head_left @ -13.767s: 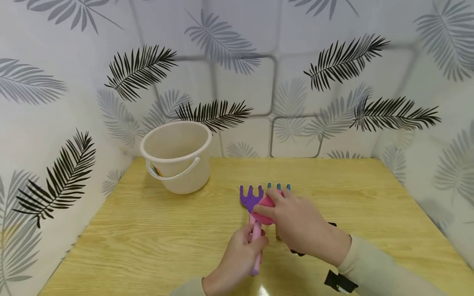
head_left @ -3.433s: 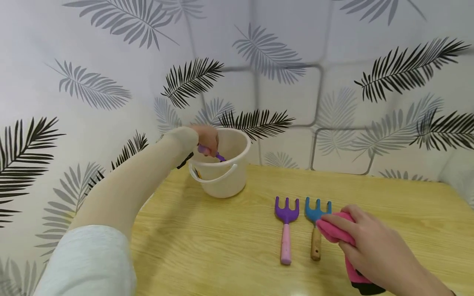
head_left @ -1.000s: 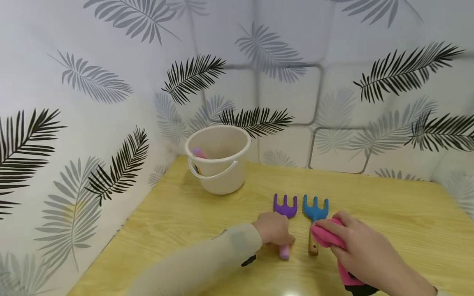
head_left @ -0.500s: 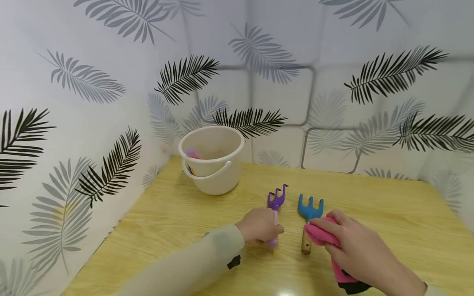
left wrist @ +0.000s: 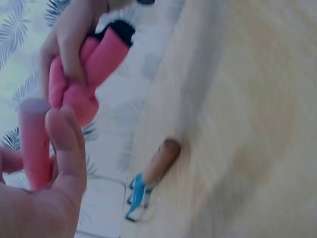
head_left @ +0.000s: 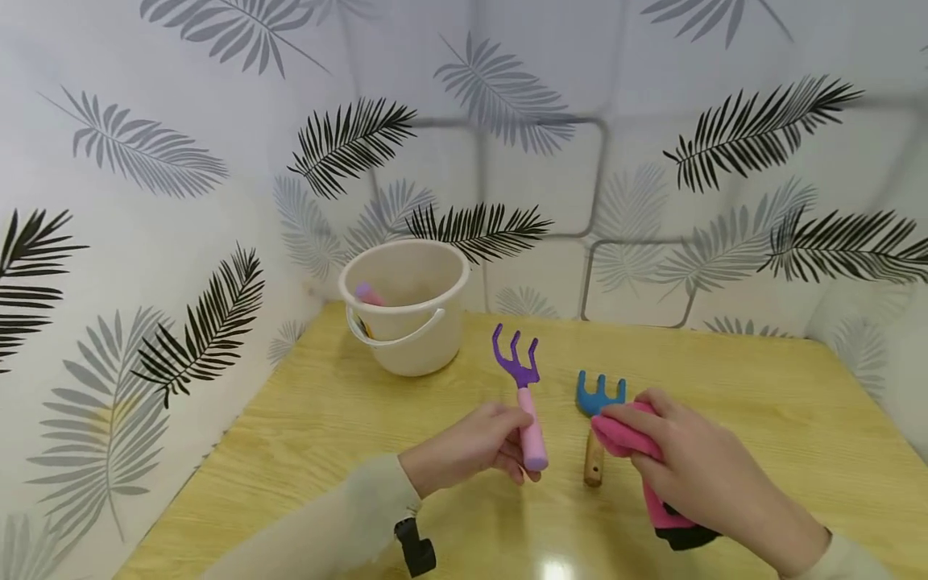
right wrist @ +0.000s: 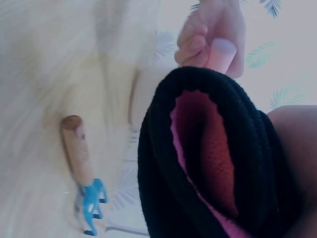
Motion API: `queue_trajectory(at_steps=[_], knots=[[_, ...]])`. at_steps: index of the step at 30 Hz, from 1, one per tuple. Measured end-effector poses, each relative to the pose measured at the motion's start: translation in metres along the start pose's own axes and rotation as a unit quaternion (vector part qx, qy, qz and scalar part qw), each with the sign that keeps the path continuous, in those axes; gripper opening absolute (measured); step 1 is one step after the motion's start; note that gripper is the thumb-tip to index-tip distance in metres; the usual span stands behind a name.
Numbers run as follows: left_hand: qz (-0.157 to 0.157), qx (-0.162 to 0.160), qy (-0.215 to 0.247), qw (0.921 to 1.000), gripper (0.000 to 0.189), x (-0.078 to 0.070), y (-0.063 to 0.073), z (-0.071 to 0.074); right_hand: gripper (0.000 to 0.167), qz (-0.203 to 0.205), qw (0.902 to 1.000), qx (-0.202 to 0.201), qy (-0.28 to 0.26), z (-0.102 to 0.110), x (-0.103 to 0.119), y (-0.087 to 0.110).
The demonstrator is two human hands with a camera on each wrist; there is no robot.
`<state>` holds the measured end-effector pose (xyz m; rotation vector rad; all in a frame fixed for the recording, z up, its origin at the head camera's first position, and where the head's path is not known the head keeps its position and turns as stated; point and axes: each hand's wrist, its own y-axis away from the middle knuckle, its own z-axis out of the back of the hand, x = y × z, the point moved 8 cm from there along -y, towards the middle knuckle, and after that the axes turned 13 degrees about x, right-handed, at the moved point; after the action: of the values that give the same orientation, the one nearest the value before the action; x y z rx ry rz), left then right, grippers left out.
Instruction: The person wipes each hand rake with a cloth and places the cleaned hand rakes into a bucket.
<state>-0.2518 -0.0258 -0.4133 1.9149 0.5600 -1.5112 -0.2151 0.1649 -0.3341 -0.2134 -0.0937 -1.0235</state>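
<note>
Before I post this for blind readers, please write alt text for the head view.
A person's left hand holds a purple fork by its pink handle; the right hand grips pink fabric. A wooden-handled blue fork lies on the table, with a cream bucket farther back.

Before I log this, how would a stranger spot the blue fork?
In the head view, look right of the white bucket. On the tabletop lies the blue fork, partly hidden by pink fabric. Blue tines and a wooden handle distinguish it from the purple fork in the left hand.
</note>
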Motion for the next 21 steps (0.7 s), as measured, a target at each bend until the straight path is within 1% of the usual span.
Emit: queue_trajectory(at_steps=[2, 4, 7, 9, 11, 13, 15, 19, 21], knots=[[-0.005, -0.02, 0.035, 0.9992, 0.028, 0.0, 0.005, -0.004, 0.044, 0.009, 0.9999, -0.01, -0.002, 0.007, 0.002, -0.005], [-0.005, -0.054, 0.058, 0.9968, 0.027, 0.002, 0.009, -0.008, 0.045, 0.015, 0.9998, -0.016, -0.002, 0.012, 0.005, -0.01], [0.001, -0.104, 0.074, 0.9918, 0.026, 0.009, 0.012, -0.012, 0.044, 0.019, 0.9996, -0.02, -0.001, 0.015, 0.007, -0.016], [0.007, -0.126, 0.08, 0.9888, 0.027, 0.015, 0.011, -0.015, 0.043, 0.024, 0.9995, -0.022, 0.002, 0.015, 0.009, -0.019], [0.009, -0.13, 0.078, 0.9884, 0.028, 0.02, 0.01, -0.019, 0.042, 0.028, 0.9994, -0.021, 0.008, 0.013, 0.011, -0.022], [0.007, -0.124, 0.075, 0.9894, 0.03, 0.023, 0.008, -0.024, 0.042, 0.035, 0.9992, -0.016, 0.013, 0.011, 0.012, -0.023], [-0.001, -0.119, 0.066, 0.9907, 0.029, 0.024, 0.007, -0.028, 0.041, 0.039, 0.999, -0.012, 0.02, 0.01, 0.012, -0.025], [-0.015, -0.13, 0.02, 0.9913, 0.022, 0.019, 0.01, -0.032, 0.04, 0.046, 0.9984, -0.016, 0.029, 0.016, 0.013, -0.033], [-0.022, -0.127, -0.001, 0.9917, 0.022, 0.015, 0.01, -0.033, 0.039, 0.053, 0.9977, -0.02, 0.036, 0.021, 0.015, -0.039]])
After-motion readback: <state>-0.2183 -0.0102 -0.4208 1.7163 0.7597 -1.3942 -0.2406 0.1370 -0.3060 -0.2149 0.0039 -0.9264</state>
